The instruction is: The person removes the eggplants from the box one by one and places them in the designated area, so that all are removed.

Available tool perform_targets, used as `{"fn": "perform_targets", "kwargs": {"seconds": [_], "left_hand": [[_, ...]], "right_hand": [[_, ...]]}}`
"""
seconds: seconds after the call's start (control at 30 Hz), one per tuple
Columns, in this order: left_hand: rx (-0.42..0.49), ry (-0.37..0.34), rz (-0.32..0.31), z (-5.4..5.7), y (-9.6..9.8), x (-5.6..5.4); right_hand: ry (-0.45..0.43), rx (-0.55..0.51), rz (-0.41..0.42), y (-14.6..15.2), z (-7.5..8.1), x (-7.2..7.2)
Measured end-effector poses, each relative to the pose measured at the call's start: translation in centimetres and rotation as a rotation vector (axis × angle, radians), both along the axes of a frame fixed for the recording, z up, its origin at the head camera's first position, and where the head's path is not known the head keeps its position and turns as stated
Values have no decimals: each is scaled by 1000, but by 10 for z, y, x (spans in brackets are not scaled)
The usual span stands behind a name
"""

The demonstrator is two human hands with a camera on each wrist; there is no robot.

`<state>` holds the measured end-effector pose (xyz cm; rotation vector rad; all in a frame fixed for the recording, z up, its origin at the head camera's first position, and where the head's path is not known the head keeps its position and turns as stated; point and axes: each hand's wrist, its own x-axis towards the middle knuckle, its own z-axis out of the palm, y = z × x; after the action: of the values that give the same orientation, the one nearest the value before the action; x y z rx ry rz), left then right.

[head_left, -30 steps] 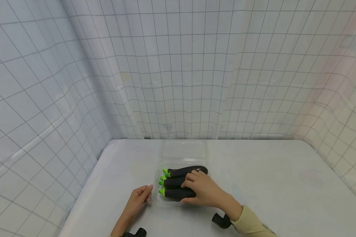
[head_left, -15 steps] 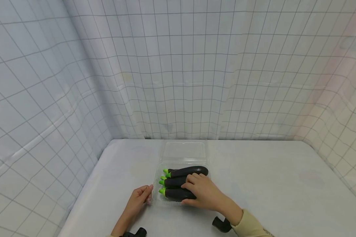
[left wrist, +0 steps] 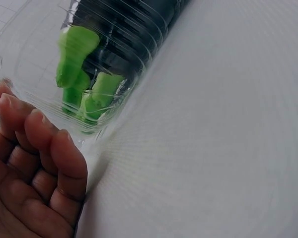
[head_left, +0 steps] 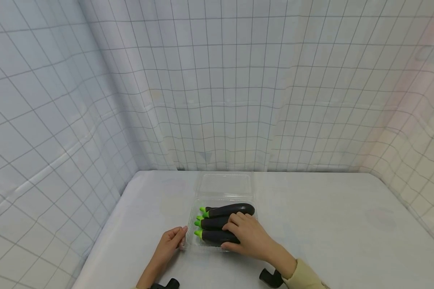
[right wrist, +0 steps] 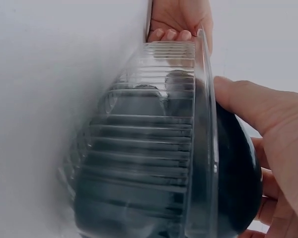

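Note:
A clear plastic clamshell box [head_left: 192,241] lies on the white table with its lid [head_left: 224,184] folded back. Several dark eggplants with green stems fill it side by side, stems to the left. My left hand [head_left: 170,243] pinches the box's rim at the near left corner; green stems [left wrist: 75,54] show through the plastic in the left wrist view. My right hand [head_left: 251,237] curls over the right end of the nearest eggplant [head_left: 215,236], hiding that end. In the right wrist view the thumb [right wrist: 238,96] lies along the eggplant [right wrist: 233,168] just above the rim.
White table cloth [head_left: 329,224] stretches out on both sides of the box. Grid-patterned white curtains [head_left: 217,88] hang behind and at both sides. A black wrist device [head_left: 271,277] sits by the right sleeve, and another [head_left: 170,283] by the left wrist.
My right hand has shifted slightly toward me, off the farther eggplant's end and onto the nearest ones. My left hand stays on the rim.

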<state>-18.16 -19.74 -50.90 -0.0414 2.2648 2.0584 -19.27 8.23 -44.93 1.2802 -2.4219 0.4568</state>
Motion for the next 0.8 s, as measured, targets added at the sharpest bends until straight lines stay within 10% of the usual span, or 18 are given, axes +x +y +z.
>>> {"fn": "perform_targets", "kwargs": {"seconds": [0.8], "left_hand": [[-21, 11, -36, -2, -3, -4]], "right_hand": [[-89, -77, -29, 5, -6, 5]]}}
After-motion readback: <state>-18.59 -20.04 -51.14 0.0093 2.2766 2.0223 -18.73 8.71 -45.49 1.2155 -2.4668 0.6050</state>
